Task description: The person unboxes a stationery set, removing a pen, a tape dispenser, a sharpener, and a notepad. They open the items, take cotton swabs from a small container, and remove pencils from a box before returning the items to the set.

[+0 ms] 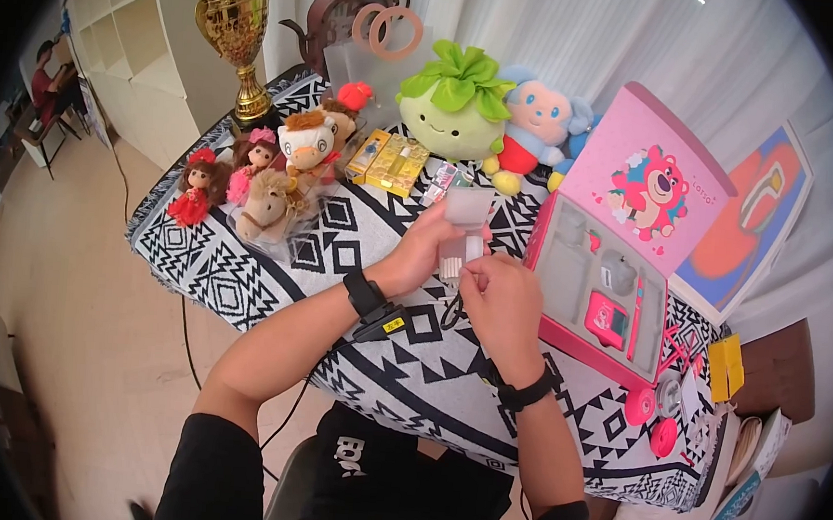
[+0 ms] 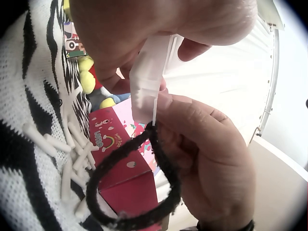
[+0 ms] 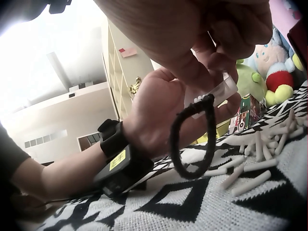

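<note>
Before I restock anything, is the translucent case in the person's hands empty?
Not empty: the head view shows white sticks side by side inside the translucent case. Whether it's full, I cannot tell.

The base surface is a black-and-white geometric-patterned cloth (image 1: pixel 445 397). A shiny gold trophy cup (image 1: pixel 233 27) stands at its far left corner, near a dark brown spouted kettle (image 1: pixel 332 17). A round green plush toy with a leafy top (image 1: pixel 453 113) sits beside a light-blue plush toy with red shorts and yellow feet (image 1: pixel 537 119). To their right stands a pink rectangular box (image 1: pixel 589 353), its lid (image 1: pixel 619 129) raised and printed with a pink bear (image 1: pixel 655 185).
</note>
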A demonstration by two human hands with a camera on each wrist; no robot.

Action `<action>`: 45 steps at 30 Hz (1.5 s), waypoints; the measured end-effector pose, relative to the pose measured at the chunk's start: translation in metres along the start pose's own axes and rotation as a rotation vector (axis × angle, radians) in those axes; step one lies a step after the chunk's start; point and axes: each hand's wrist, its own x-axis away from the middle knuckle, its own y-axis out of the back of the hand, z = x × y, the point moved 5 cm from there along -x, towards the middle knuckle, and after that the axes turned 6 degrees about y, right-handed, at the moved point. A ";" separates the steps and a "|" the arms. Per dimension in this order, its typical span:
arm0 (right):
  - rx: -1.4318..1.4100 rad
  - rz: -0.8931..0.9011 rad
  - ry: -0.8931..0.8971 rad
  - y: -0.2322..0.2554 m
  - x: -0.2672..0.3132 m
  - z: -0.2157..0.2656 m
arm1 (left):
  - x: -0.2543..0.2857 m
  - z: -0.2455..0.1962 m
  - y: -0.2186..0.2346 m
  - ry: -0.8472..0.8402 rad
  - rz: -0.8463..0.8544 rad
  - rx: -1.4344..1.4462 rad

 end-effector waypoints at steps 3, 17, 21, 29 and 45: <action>0.002 -0.017 0.000 0.002 0.001 0.000 | 0.000 0.000 -0.001 0.003 0.026 0.000; -0.035 -0.030 0.049 -0.004 -0.007 0.005 | 0.005 -0.003 -0.003 0.046 0.009 -0.069; -0.081 -0.070 0.064 -0.005 -0.006 0.002 | 0.003 -0.001 -0.001 0.036 0.013 -0.070; -0.191 0.002 -0.041 0.024 0.006 -0.006 | 0.000 -0.002 -0.001 0.018 0.028 0.000; -0.020 0.366 0.119 -0.008 0.044 -0.021 | -0.001 -0.011 0.004 -0.019 -0.051 -0.007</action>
